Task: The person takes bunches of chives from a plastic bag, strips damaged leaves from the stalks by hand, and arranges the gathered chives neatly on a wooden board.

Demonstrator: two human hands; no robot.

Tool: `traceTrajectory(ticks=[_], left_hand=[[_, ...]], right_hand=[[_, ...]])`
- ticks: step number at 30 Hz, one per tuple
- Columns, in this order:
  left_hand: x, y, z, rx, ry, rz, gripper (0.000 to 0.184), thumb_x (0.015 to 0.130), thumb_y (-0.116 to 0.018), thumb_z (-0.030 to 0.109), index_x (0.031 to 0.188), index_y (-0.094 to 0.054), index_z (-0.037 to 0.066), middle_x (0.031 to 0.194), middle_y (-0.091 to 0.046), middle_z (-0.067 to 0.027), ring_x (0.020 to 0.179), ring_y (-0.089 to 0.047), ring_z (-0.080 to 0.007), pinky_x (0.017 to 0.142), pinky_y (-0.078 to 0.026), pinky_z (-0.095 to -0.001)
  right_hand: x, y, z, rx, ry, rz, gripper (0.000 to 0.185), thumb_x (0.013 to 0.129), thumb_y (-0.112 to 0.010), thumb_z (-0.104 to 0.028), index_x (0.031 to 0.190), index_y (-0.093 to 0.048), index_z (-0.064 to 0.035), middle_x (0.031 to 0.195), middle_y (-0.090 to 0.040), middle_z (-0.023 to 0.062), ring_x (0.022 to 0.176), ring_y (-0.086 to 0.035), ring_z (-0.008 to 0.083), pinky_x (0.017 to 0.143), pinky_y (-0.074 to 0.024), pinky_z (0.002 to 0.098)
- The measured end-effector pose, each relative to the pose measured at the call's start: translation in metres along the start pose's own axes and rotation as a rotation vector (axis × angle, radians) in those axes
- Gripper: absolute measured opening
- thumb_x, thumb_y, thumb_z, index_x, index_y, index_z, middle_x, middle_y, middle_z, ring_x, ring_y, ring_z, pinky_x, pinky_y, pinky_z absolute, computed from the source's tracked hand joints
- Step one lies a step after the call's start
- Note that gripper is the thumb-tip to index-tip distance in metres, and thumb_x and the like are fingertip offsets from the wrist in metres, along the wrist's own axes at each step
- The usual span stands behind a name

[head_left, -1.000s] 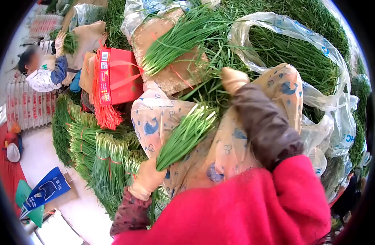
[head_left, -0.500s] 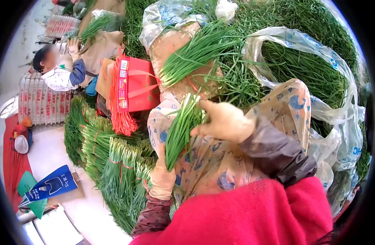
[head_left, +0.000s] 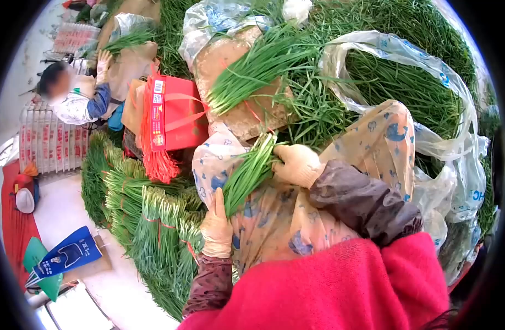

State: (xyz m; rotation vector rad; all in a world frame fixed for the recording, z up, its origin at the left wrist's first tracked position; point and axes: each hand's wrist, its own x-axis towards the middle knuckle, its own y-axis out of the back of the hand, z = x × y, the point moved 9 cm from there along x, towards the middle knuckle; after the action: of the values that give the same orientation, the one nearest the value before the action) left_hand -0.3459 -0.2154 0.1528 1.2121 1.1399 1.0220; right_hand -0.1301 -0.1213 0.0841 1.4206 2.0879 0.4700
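Observation:
A small bunch of green chives (head_left: 247, 175) lies slantwise over my lap, pale cut ends pointing up and away. My left hand (head_left: 215, 228), gloved, holds its lower leafy end, with a finger stretched along the leaves and the thumb hidden. At the bunch's right side, my gloved right hand (head_left: 297, 166) has its fingers curled in and pinched on the edge of the chives. Beneath both hands is a clear plastic apron (head_left: 302, 220) with blue prints. A larger loose sheaf of chives (head_left: 258, 71) rests on a muddy board (head_left: 230, 58) ahead.
Tied chive bundles (head_left: 159, 220) are stacked at left. A red bag (head_left: 178, 113) with red ties (head_left: 160, 165) stands beyond them. Loose chives (head_left: 395, 82) and an open plastic bag (head_left: 467, 148) fill the right. Another person (head_left: 76, 102) sits at the far left.
My right hand has gone from spread thumb and finger to curled fingers against the bunch. The bunch has tilted further right, and my left finger now extends along it. The view has shifted slightly.

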Motion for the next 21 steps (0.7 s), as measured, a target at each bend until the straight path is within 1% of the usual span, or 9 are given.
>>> traceTrajectory(ticks=[1, 5, 8, 10, 11, 13, 15, 17, 21], left_hand=[[0.000, -0.001, 0.001, 0.076, -0.059, -0.004, 0.073, 0.076, -0.058, 0.005, 0.145, -0.035, 0.011, 0.126, -0.058, -0.0143, 0.074, -0.063, -0.0297, 0.062, -0.053, -0.0356], [-0.002, -0.005, 0.002, 0.193, -0.207, -0.011, 0.069, 0.077, -0.055, 0.003, 0.143, -0.039, 0.014, 0.129, -0.057, -0.0088, 0.070, -0.061, -0.0265, 0.061, -0.052, -0.0342], [-0.002, -0.001, 0.000, 0.205, -0.230, 0.017, 0.069, 0.076, -0.055, 0.002, 0.142, -0.041, 0.017, 0.125, -0.059, -0.0063, 0.067, -0.058, -0.0249, 0.059, -0.050, -0.0339], [-0.003, -0.002, -0.001, 0.216, -0.277, 0.045, 0.068, 0.075, -0.055, 0.002, 0.141, -0.043, 0.018, 0.120, -0.060, -0.0058, 0.064, -0.055, -0.0238, 0.059, -0.049, -0.0341], [-0.003, -0.002, -0.002, 0.212, -0.269, 0.042, 0.068, 0.075, -0.055, 0.002, 0.141, -0.043, 0.018, 0.120, -0.060, -0.0058, 0.064, -0.055, -0.0238, 0.059, -0.049, -0.0341], [-0.002, -0.001, 0.000, 0.211, -0.299, 0.064, 0.068, 0.075, -0.056, 0.002, 0.140, -0.044, 0.018, 0.119, -0.060, -0.0067, 0.064, -0.055, -0.0238, 0.059, -0.049, -0.0344], [0.000, 0.000, 0.002, 0.197, -0.306, 0.061, 0.068, 0.075, -0.056, 0.002, 0.139, -0.044, 0.019, 0.118, -0.060, -0.0081, 0.064, -0.055, -0.0238, 0.059, -0.049, -0.0347], [0.002, -0.002, 0.004, 0.221, -0.314, 0.066, 0.067, 0.075, -0.056, 0.003, 0.139, -0.045, 0.019, 0.115, -0.060, -0.0089, 0.065, -0.055, -0.0241, 0.059, -0.049, -0.0346], [0.005, 0.003, 0.008, 0.227, -0.334, 0.080, 0.067, 0.075, -0.055, 0.004, 0.139, -0.045, 0.023, 0.111, -0.059, -0.0086, 0.065, -0.055, -0.0241, 0.058, -0.048, -0.0351]], right_hand=[[0.004, 0.001, 0.008, -0.119, -0.090, -0.161, 0.023, 0.081, -0.057, -0.019, 0.090, -0.063, 0.0011, 0.080, -0.067, 0.0200, 0.081, -0.065, 0.0397, 0.071, -0.0516, 0.0476], [0.018, -0.002, 0.090, -0.273, -0.352, -0.268, 0.028, 0.080, -0.056, -0.015, 0.101, -0.067, -0.0019, 0.093, -0.068, 0.0194, 0.088, -0.066, 0.0370, 0.077, -0.0536, 0.0434], [0.022, 0.018, 0.143, -0.059, -0.512, -0.004, 0.030, 0.081, -0.051, -0.012, 0.102, -0.068, -0.0011, 0.095, -0.068, 0.0207, 0.093, -0.065, 0.0350, 0.083, -0.0518, 0.0424], [0.013, 0.034, 0.161, 0.550, -0.763, 0.074, 0.030, 0.088, -0.050, -0.020, 0.106, -0.064, -0.0013, 0.090, -0.068, 0.0221, 0.088, -0.066, 0.0351, 0.078, -0.0522, 0.0422], [0.023, 0.031, 0.192, 0.605, -0.780, 0.067, 0.032, 0.090, -0.051, -0.026, 0.106, -0.063, -0.0011, 0.083, -0.068, 0.0198, 0.081, -0.067, 0.0327, 0.071, -0.0532, 0.0409], [0.042, 0.063, 0.156, -0.277, -0.464, -0.041, 0.040, 0.089, -0.054, -0.034, 0.106, -0.062, 0.0009, 0.082, -0.069, 0.0176, 0.078, -0.068, 0.0316, 0.068, -0.0534, 0.0406], [0.025, 0.075, 0.098, -0.490, -0.404, -0.136, 0.052, 0.086, -0.056, -0.045, 0.106, -0.062, 0.0031, 0.086, -0.068, 0.0193, 0.081, -0.068, 0.0333, 0.071, -0.0535, 0.0417], [0.025, 0.061, 0.041, -0.404, -0.255, -0.351, 0.055, 0.082, -0.059, -0.050, 0.102, -0.065, 0.0005, 0.091, -0.068, 0.0183, 0.085, -0.067, 0.0337, 0.074, -0.0532, 0.0427], [0.022, -0.001, -0.031, -0.297, 0.199, -0.246, 0.035, 0.082, -0.061, -0.039, 0.094, -0.069, -0.0070, 0.083, -0.069, 0.0151, 0.079, -0.068, 0.0315, 0.071, -0.0536, 0.0417]])
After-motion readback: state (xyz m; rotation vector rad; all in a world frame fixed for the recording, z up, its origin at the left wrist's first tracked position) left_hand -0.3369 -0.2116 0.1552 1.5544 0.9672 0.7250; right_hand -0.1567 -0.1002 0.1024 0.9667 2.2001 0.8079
